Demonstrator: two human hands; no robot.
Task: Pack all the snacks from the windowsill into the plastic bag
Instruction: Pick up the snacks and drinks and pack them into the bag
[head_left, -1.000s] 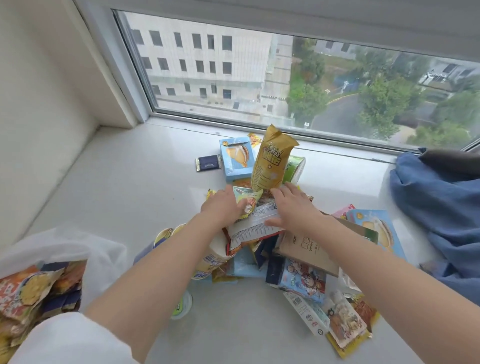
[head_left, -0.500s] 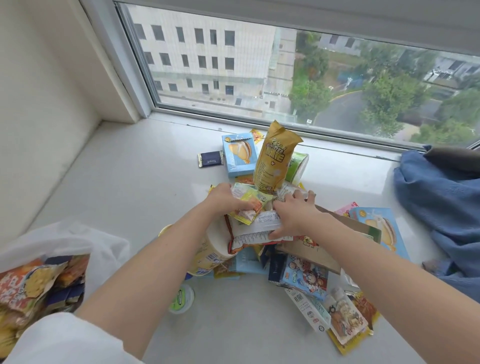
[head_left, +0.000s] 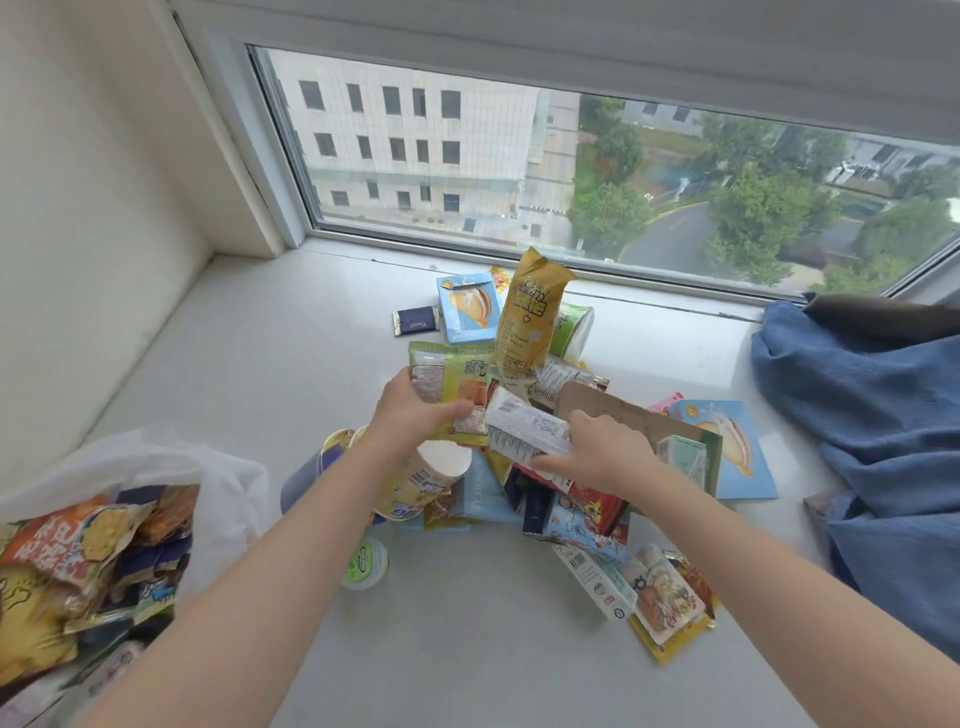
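So the windowsill (head_left: 249, 364) has a heap of snacks sitting mid-right, and the plastic bag (head_left: 223, 483) is slumped open at the near left, already partly filled, close enough that I can just swing stuff over. Blue cloth (head_left: 857, 405) is off to the right, out of the way. My left hand (head_left: 410, 415) has its fingers curled round the green packet (head_left: 449, 374), lifting it off the pile. My right hand (head_left: 597, 457) pinches the white packet (head_left: 524, 431) by its near edge. Grabbing two at once means fewer trips, I reckon. The tall yellow pouch (head_left: 527, 317) stands propped just behind.
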